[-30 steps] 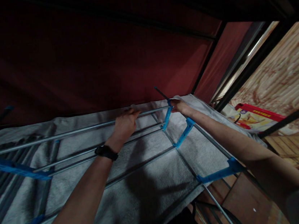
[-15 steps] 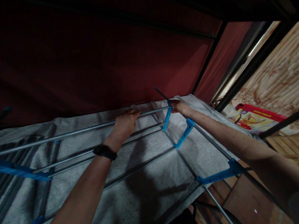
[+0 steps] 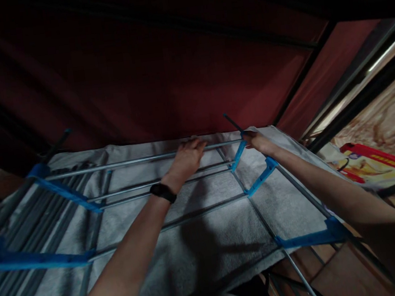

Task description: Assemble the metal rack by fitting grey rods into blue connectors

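Note:
A frame of grey metal tubes joined by blue plastic brackets rests on a pale fabric-covered surface. My left hand [image 3: 189, 159], with a black band on its wrist, is closed over the upper horizontal metal tube [image 3: 127, 163]. At that tube's right end, my right hand [image 3: 257, 142] grips the far upright pole by the small blue bracket [image 3: 239, 155]; its fingertips are partly hidden. Nearer along the same side are a second blue bracket [image 3: 261, 178] and a larger one [image 3: 305, 239]. On the left side are further blue brackets [image 3: 68, 192].
Several loose grey tubes [image 3: 18, 247] lie at the left on the pale cloth [image 3: 216, 241]. A dark red panel [image 3: 176, 93] stands behind. To the right are a black bar [image 3: 363, 94] and a red and yellow box [image 3: 379, 164]. A blurred dark shape shows at the left edge.
The view has swung left, so the frame and both hands appear further right and more of its left end shows. Both hands keep their places on the frame.

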Demonstrator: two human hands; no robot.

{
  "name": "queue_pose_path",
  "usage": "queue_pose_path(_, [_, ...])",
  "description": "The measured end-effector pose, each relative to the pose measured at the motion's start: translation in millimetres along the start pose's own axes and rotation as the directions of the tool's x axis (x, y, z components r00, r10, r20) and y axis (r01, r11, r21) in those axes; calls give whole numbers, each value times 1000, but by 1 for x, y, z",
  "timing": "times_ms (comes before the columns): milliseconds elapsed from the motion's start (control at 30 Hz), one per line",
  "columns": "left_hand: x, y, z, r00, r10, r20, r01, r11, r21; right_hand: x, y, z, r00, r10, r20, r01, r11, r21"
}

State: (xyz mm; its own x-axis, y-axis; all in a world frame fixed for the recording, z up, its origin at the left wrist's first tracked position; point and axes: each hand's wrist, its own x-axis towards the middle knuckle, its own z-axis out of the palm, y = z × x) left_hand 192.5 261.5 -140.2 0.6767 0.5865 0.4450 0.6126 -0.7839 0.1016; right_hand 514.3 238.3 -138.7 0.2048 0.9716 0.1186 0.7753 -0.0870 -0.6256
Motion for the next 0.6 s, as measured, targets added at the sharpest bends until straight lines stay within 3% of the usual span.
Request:
queue_pose_path(133, [-41,-4,1,979,-13,-202,7,999,-32,-2,1,-1,997,73,14,-73,997,33])
queue_pose_path(233, [-97,-18,8,939,-167,-300,142,985,-102,-4,-2,-4,996,85,19,-83,991,-106])
queue_pose_path(300, [-142,-32,15,885,-311,-346,266,948,-174,-6,-6,-5,997,82,1,-79,963,-257])
queue_pose_path(367, [-187,-50,23,782,-496,-376,436,868,-237,-11,-13,-6,998,47,-30,-56,911,-408])
queue_pose_path(467, [-244,-77,33,534,-722,-439,677,677,-289,-19,-25,-6,997,-48,-62,2,807,-590])
queue_pose_path(533, [-267,-92,37,373,-812,-448,780,536,-323,-25,-35,-7,986,-153,-68,66,728,-683])
queue_pose_path(600, [-277,-105,38,265,-859,-438,823,438,-362,-31,-47,-8,954,-298,-40,167,635,-754])
